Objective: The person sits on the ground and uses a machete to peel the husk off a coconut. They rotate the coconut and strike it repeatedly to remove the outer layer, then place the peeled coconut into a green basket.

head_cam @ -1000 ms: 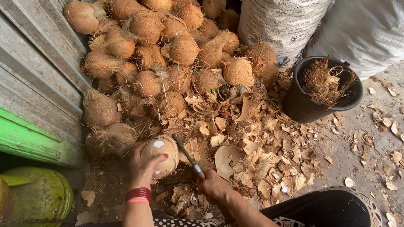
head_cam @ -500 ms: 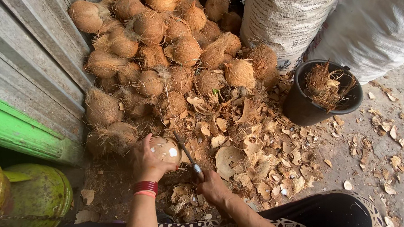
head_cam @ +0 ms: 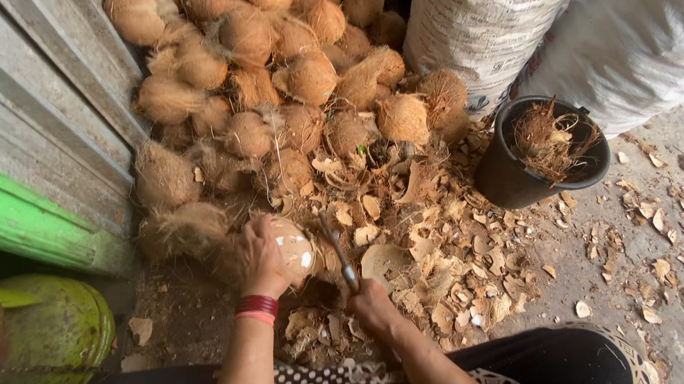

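My left hand (head_cam: 262, 258) grips a partly peeled coconut (head_cam: 293, 248), pale where the husk is off, just above the ground. My right hand (head_cam: 370, 302) holds a knife (head_cam: 337, 250) by the handle. Its dark blade points up and away, right beside the coconut. A red band circles my left wrist. Behind both hands rises a big pile of brown husked coconuts (head_cam: 279, 80) against the wall.
Husk and shell chips (head_cam: 443, 266) litter the concrete floor. A black bucket (head_cam: 518, 178) with fibres stands at the right, below large white sacks (head_cam: 594, 13). A green ledge (head_cam: 5, 210) and yellow-green gas cylinders (head_cam: 27, 335) are at the left.
The coconut has turned slightly in my left hand. The knife blade has shifted a little closer to it. The view has tilted down a bit.
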